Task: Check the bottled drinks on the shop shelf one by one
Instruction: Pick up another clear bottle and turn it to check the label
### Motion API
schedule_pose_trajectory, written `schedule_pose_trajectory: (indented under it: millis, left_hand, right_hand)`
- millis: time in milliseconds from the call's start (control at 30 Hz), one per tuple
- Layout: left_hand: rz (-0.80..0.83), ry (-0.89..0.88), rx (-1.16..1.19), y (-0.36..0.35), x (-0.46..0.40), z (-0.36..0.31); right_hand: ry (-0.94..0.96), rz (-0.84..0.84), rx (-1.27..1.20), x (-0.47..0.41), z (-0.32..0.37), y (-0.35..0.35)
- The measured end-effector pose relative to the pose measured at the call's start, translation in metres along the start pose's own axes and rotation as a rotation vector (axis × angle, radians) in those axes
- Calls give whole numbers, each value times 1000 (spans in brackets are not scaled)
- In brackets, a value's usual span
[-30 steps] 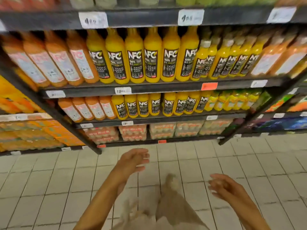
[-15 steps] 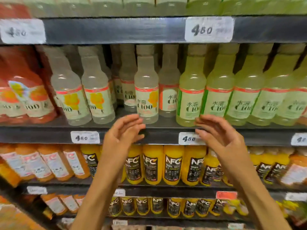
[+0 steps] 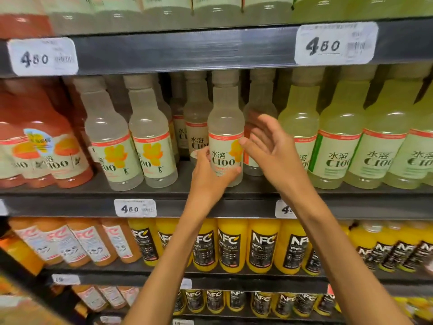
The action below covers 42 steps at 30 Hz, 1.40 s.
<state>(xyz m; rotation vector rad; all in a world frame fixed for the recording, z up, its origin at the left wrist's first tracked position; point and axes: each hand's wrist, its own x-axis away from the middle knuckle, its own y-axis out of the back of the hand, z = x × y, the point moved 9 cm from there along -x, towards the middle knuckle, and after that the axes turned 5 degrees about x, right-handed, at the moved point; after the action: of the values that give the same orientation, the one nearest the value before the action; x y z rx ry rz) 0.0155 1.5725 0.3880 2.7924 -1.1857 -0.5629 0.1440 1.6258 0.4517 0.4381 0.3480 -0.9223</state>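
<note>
Barely begun, by the look of it. Left hand [image 3: 212,177] curled round the lower body of one clear C100 bottle [image 3: 225,137], upright on the dark shelf [image 3: 70,192]. Right hand [image 3: 271,148] spread just right of that bottle, thumb tip at its label, gripping nothing. Left of that bottle, two more clear ones; right of it, pale green ones; below, yellow NFC bottles [image 3: 262,245], all apparently awaiting a check.

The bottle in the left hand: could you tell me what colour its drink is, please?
Pale, cloudy whitish in the bottle that the left hand holds, seen in the head view.
</note>
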Motion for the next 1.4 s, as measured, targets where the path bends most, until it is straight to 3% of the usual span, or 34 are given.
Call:
schedule_pose_trajectory:
  millis: [233, 467, 800, 967, 1033, 1267, 1333, 1400]
  left_hand:
    - [-30, -28, 31, 11, 5, -1]
    - [108, -82, 142, 13, 36, -19]
    - [254, -48, 416, -12, 82, -27]
    - [602, 95, 865, -38, 106, -30]
    - [649, 133, 921, -47, 113, -27]
    - [305, 90, 591, -18, 104, 2]
    - [260, 103, 607, -22, 106, 4]
    - [321, 130, 766, -28, 110, -1]
  right_hand:
    - [78, 7, 12, -11, 14, -3]
    - [14, -17, -22, -23, 24, -4]
    - [-123, 183, -495, -6, 23, -11]
    - [-208, 415, -801, 3, 24, -26]
    - [-210, 451, -885, 7, 25, -36]
    - [-76, 167, -419, 12, 17, -12]
    - [-80, 179, -348, 16, 15, -16]
    - [-80, 235, -395, 15, 19, -17]
